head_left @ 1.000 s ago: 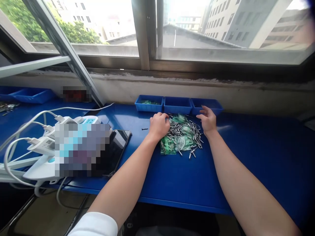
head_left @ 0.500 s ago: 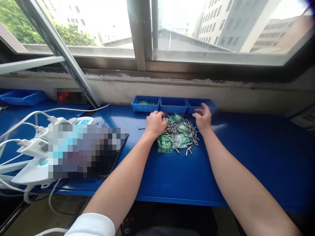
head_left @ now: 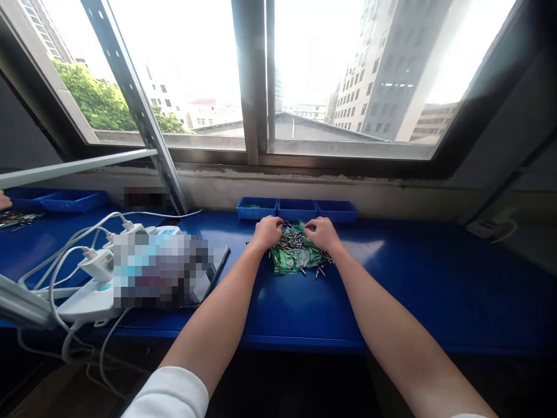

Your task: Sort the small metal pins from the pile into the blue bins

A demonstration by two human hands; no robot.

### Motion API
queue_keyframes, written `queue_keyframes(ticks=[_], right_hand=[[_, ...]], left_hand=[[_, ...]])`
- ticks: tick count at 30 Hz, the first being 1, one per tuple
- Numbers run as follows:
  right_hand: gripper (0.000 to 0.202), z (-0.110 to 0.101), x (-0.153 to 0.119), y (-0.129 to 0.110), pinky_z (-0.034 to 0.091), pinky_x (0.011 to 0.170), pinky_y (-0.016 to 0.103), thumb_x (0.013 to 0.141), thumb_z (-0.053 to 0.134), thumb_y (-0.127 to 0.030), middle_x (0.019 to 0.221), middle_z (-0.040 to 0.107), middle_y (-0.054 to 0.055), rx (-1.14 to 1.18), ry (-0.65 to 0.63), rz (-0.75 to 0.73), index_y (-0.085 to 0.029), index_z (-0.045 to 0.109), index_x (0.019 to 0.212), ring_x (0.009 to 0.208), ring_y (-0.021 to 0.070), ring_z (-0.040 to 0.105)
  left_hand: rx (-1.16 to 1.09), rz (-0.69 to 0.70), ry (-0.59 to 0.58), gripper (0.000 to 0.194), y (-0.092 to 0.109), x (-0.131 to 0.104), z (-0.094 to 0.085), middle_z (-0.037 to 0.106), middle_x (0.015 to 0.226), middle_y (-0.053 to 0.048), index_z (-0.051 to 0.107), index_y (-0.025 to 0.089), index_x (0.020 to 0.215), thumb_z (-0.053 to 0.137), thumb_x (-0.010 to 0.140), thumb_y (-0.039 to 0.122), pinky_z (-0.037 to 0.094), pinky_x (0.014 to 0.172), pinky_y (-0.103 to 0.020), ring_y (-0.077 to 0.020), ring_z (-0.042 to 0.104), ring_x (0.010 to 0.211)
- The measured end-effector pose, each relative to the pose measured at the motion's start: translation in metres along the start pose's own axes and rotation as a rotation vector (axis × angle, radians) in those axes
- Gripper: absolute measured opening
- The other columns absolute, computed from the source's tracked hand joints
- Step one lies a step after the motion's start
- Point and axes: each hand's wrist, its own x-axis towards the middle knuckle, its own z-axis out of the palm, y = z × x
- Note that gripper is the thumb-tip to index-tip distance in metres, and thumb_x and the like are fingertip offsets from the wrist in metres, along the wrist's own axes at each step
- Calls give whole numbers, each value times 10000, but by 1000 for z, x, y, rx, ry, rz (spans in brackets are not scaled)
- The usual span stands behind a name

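Note:
A pile of metal screws [head_left: 294, 239] mixed with green-printed clear bags [head_left: 285, 261] lies on the blue table [head_left: 300, 316]. My left hand [head_left: 267, 232] rests at the pile's left edge, its fingers curled over the screws. At the upper right of the pile is my right hand [head_left: 322, 233], fingers bent together above the bags. What either hand holds, if anything, is too small to make out. Behind the pile stand three joined blue bins: the left bin [head_left: 256, 215] has green bags in it, beside the middle bin [head_left: 298, 216] and the right bin [head_left: 337, 218].
On the left lie a white power strip [head_left: 82, 303] with plugs and cables, and a dark tablet-like device [head_left: 220, 268], partly blurred. A metal frame post [head_left: 167, 174] rises behind them. Another person's hand [head_left: 4, 201] shows at the far left, near more blue bins [head_left: 73, 202].
My right hand has moved left from beside the right bin onto the pile, its fingers drawing in. The view has tilted up, and another person's hand has come in at the far left.

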Motion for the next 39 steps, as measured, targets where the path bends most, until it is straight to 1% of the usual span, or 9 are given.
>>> queue_keyframes(ticks=[3, 7, 15, 18, 21, 25, 28, 34, 39], right_hand=[[185, 4, -2, -1, 397, 780, 342, 733, 571, -321, 820, 638, 81, -43, -52, -24, -212, 714, 777, 871, 238, 504], [215, 8, -3, -3, 395, 761, 341, 758, 559, -359, 838, 631, 84, -37, -95, -23, -212, 708, 805, 879, 244, 497], [241, 10, -5, -8, 418, 799, 353, 784, 549, -360, 905, 637, 94, 17, -72, -48, -182, 695, 855, 940, 253, 506], [220, 10, -5, -12, 423, 834, 354, 796, 543, -306, 918, 649, 80, 56, -18, -122, -179, 683, 911, 933, 238, 525], [257, 10, -6, -18, 442, 820, 342, 803, 550, -295, 924, 664, 73, 141, -10, -175, -180, 653, 1008, 914, 224, 554], [272, 8, -9, -31, 466, 735, 301, 817, 540, -338, 905, 684, 63, 323, -26, -148, -185, 642, 1017, 831, 193, 606], [220, 7, -10, -37, 465, 700, 275, 819, 528, -320, 856, 699, 52, 426, -2, -92, -187, 663, 931, 782, 177, 630], [167, 11, -6, -30, 459, 630, 277, 774, 540, -286, 700, 673, 38, 490, 83, 39, -186, 671, 796, 644, 166, 613], [173, 8, -4, -25, 444, 561, 257, 671, 633, -307, 659, 645, 20, 824, 78, 134, -174, 661, 779, 597, 148, 579]], left_hand=[[33, 36, -52, 276, 3, -1, 4, 655, 1006, -75, 703, 222, 966, 477, 820, 283, 438, 843, -311, -230, 594, 947], [91, -12, -98, 278, 5, -3, 7, 652, 1009, -89, 717, 230, 931, 487, 809, 328, 426, 845, -341, -261, 579, 970], [45, -74, -97, 194, 4, -2, 15, 609, 1035, -90, 693, 212, 850, 520, 814, 292, 379, 872, -412, -278, 525, 1022], [-104, 15, 42, 161, 9, -3, 15, 602, 1005, -76, 663, 205, 817, 512, 828, 261, 377, 881, -397, -259, 509, 1041], [-402, 45, 146, 138, 17, -2, 14, 611, 878, -53, 611, 186, 816, 485, 844, 237, 431, 796, -316, -190, 557, 883], [-844, -54, 217, 120, 28, 0, 18, 593, 788, -30, 552, 161, 913, 484, 845, 234, 465, 649, -249, -132, 555, 705], [-973, -120, 259, 210, 36, -1, 21, 613, 829, -41, 556, 152, 1030, 475, 843, 202, 472, 649, -238, -126, 570, 717], [-826, -125, 229, 209, 38, -3, 20, 674, 800, -51, 663, 155, 853, 559, 807, 329, 459, 651, -247, -156, 605, 732], [-671, -192, 213, 333, 30, -3, 19, 668, 691, -36, 679, 160, 764, 569, 779, 474, 415, 586, -253, -156, 582, 650]])
